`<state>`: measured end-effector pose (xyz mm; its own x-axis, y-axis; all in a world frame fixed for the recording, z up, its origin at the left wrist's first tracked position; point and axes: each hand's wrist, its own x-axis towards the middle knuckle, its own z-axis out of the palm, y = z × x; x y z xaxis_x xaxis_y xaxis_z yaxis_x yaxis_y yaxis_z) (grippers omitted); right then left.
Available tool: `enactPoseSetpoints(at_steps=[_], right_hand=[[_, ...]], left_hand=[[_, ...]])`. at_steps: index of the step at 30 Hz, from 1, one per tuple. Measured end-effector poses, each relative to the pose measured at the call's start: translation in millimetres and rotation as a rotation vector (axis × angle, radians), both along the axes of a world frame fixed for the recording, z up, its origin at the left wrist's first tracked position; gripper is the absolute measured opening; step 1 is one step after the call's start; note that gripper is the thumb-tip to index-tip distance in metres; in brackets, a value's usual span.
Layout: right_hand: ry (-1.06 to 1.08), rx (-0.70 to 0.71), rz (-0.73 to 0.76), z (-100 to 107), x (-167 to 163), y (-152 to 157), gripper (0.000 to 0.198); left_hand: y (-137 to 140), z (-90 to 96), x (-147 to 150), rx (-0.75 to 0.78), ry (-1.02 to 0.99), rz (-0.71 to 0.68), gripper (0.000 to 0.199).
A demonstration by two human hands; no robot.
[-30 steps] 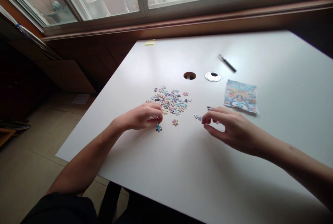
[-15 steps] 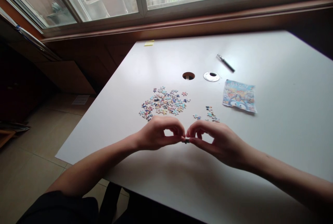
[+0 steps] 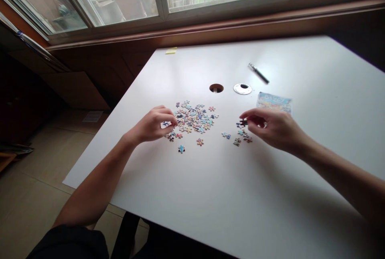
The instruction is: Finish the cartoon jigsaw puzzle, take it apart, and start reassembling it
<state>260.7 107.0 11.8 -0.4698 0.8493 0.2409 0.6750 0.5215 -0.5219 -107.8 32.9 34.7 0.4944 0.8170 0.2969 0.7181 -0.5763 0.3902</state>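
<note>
Jigsaw puzzle pieces lie in a loose pile (image 3: 195, 118) on the white table. At the pile's left edge is my left hand (image 3: 155, 124), thumb and forefinger brought together; whatever lies between the tips is too small to make out. My right hand (image 3: 272, 128) pinches a dark puzzle piece (image 3: 243, 122) above a small cluster of pieces (image 3: 242, 132) to the right of the pile. Nearer to me than the pile, a blue puzzle piece (image 3: 181, 149) and a yellowish puzzle piece (image 3: 200, 142) lie apart.
A colourful picture sheet (image 3: 274, 100) is partly covered by my right hand. Farther back are a black pen (image 3: 258, 73), a round metal cover (image 3: 242, 88) and a cable hole (image 3: 216, 88). A yellow sticky note (image 3: 171, 51) sits at the table's far edge, below the window.
My hands have parted from in front of me. The left moved left to the pile's edge; the right carried the dark piece forward and right to the small cluster.
</note>
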Motion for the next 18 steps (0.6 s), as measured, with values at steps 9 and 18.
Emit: enactPoseSetpoints(at_steps=[9,18], right_hand=[[-0.219,-0.007,-0.113,-5,21,24,0.017],[-0.206,0.006,-0.008,-23,35,43,0.014]], left_hand=[[-4,-4.6,2,-0.071,0.188,-0.041,0.008],[-4,-2.1,-4,-0.087,0.22,-0.031,0.012]])
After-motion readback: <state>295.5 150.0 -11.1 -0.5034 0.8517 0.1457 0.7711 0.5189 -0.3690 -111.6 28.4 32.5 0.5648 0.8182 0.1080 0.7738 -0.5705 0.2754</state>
